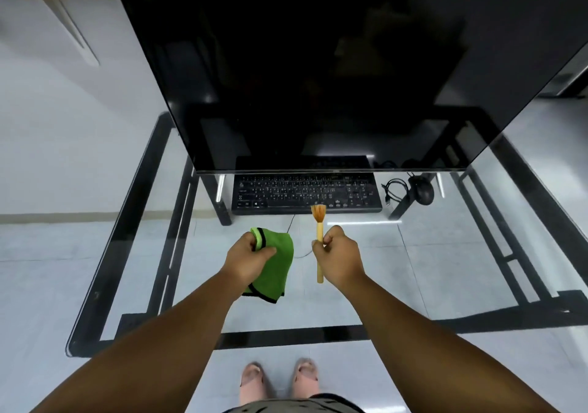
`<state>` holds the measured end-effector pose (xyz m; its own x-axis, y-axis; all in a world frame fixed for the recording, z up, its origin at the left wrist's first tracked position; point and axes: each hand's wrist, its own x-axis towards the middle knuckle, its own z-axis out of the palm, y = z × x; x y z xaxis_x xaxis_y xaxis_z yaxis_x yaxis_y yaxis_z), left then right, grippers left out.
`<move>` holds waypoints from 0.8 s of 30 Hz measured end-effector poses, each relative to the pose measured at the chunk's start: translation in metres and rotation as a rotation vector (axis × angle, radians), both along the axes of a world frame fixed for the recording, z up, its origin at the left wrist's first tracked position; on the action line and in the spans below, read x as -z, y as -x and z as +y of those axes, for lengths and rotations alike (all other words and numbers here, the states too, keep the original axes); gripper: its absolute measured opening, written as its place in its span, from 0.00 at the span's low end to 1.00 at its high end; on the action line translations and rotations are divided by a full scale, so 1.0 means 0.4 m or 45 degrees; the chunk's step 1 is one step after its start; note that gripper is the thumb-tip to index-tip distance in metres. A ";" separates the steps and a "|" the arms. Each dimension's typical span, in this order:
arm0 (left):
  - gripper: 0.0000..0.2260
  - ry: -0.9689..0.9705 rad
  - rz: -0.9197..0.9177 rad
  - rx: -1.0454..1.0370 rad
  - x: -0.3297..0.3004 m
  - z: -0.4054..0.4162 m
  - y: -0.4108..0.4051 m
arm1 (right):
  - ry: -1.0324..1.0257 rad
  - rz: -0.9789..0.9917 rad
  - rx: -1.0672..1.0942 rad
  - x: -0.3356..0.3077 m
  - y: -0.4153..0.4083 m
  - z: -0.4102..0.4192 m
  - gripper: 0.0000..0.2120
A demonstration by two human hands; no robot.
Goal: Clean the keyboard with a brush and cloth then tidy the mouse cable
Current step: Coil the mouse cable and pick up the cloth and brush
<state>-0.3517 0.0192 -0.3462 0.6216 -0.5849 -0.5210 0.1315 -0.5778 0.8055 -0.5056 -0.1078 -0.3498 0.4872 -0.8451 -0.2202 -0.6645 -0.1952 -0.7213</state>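
A black keyboard (305,193) lies on the glass desk under the lower edge of the monitor. A black mouse (423,192) sits to its right, with its loose cable (395,188) looped between them. My left hand (246,260) grips a green cloth (276,266) with black trim, held above the desk in front of the keyboard. My right hand (339,255) pinches the wooden handle of a small brush (318,237). The brush stands upright, and its bristles reach the keyboard's front edge in this view.
A large dark monitor (318,69) leans over the back of the glass desk (127,285), hiding the keyboard's far rows. The desk has a black metal frame. A thin cable (291,221) runs forward from the keyboard. My feet show below the desk's near edge.
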 end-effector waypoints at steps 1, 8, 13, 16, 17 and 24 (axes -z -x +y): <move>0.10 0.052 0.004 -0.026 -0.013 -0.006 -0.005 | -0.002 -0.036 0.006 -0.010 -0.008 -0.010 0.11; 0.08 0.530 -0.041 -0.214 -0.205 -0.061 -0.046 | 0.135 -0.297 -0.046 -0.148 -0.078 -0.092 0.12; 0.06 0.804 -0.180 -0.294 -0.381 -0.068 -0.105 | 0.299 -0.417 -0.112 -0.297 -0.168 -0.121 0.12; 0.08 0.902 -0.255 -0.304 -0.483 -0.053 -0.162 | 0.354 -0.502 -0.156 -0.401 -0.239 -0.125 0.13; 0.07 0.933 -0.271 -0.309 -0.514 -0.048 -0.185 | 0.367 -0.538 -0.166 -0.435 -0.265 -0.124 0.13; 0.05 1.091 -0.293 -0.315 -0.702 -0.003 -0.365 | 0.445 -0.728 -0.191 -0.644 -0.476 -0.110 0.13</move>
